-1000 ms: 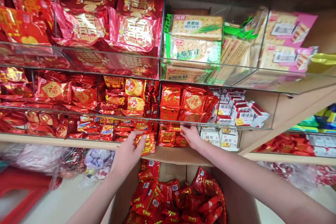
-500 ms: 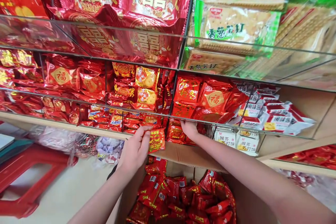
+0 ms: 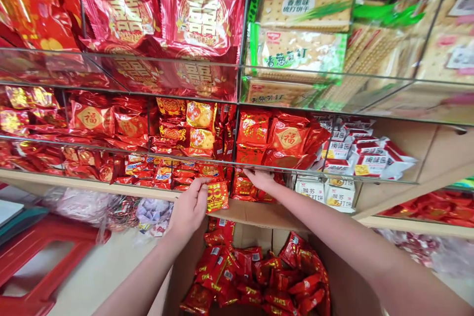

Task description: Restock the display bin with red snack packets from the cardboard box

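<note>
My left hand (image 3: 191,205) pinches a red and gold snack packet (image 3: 217,196) by its left side, at the front edge of the lower shelf. To its right, my right hand (image 3: 261,180) reaches into the lower compartment, against red packets (image 3: 244,186). Its fingertips are partly behind the clear shelf front, and whether they hold a packet cannot be made out. Below both hands stands an open cardboard box (image 3: 252,215) with many red packets (image 3: 237,271) in it.
White packets (image 3: 313,189) lie right of my right hand. Clear dividers split the shelves, with large red bags (image 3: 202,22) and green-edged cracker packs (image 3: 296,52) higher up. A red plastic stool (image 3: 70,261) stands at the lower left, near bagged goods (image 3: 81,205).
The view has shifted, showing more of the shelves at the right. My left hand still holds the packet, and my right hand remains at the red packets.
</note>
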Demonstrator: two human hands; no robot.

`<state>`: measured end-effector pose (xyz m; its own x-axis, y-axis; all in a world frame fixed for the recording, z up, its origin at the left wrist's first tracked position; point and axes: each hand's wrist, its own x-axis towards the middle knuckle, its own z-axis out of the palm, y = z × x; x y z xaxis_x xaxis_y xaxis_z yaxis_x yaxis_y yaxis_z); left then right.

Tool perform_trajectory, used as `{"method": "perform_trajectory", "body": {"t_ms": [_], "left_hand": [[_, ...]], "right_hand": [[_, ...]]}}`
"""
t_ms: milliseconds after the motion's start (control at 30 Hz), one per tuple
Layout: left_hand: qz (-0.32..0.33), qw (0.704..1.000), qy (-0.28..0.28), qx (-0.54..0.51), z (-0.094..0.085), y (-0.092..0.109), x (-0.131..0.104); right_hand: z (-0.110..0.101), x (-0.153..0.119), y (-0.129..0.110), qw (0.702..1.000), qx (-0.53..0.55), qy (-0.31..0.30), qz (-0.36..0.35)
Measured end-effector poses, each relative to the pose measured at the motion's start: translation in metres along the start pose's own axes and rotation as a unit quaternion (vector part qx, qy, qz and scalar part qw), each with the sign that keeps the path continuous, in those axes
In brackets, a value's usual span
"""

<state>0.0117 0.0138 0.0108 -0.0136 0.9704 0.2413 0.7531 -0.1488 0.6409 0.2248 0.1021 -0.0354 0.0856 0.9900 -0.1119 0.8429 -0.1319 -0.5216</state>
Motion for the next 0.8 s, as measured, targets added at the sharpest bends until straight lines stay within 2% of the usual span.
{"method": "perform_trajectory", "body": {"t_ms": [100, 200, 267, 333, 400, 467, 567, 667, 800], "left_hand": [[0.000, 1.000, 0.004, 0.003, 0.000, -0.002, 0.001], [0.012, 0.998, 0.037, -0.047, -0.002, 0.001, 0.000], [0.030, 0.989, 0.079, -0.120, -0.004, 0.009, -0.005], [0.020, 0.972, 0.079, -0.218, -0.003, 0.024, -0.016], [-0.013, 0.950, 0.016, -0.313, 0.002, 0.042, -0.032], [-0.029, 0.925, -0.057, -0.374, 0.010, 0.060, -0.049], [-0.036, 0.902, -0.126, -0.412, 0.023, 0.080, -0.068], [-0.079, 0.880, -0.158, -0.442, 0.029, 0.089, -0.077], [-0.128, 0.853, -0.165, -0.478, 0.027, 0.093, -0.079]], "right_hand": [[-0.016, -0.023, 0.005, 1.000, -0.007, -0.001, -0.021], [-0.036, -0.063, 0.010, 0.993, 0.011, 0.016, -0.117], [-0.049, -0.100, 0.012, 0.978, 0.088, 0.038, -0.187], [-0.056, -0.138, 0.011, 0.953, 0.212, 0.054, -0.211], [-0.058, -0.173, 0.008, 0.922, 0.339, 0.042, -0.181], [-0.056, -0.197, 0.004, 0.886, 0.444, 0.003, -0.134], [-0.053, -0.212, 0.002, 0.842, 0.531, -0.054, -0.079], [-0.052, -0.214, 0.006, 0.811, 0.579, -0.067, -0.046], [-0.052, -0.213, 0.011, 0.778, 0.626, -0.057, -0.017]]}}
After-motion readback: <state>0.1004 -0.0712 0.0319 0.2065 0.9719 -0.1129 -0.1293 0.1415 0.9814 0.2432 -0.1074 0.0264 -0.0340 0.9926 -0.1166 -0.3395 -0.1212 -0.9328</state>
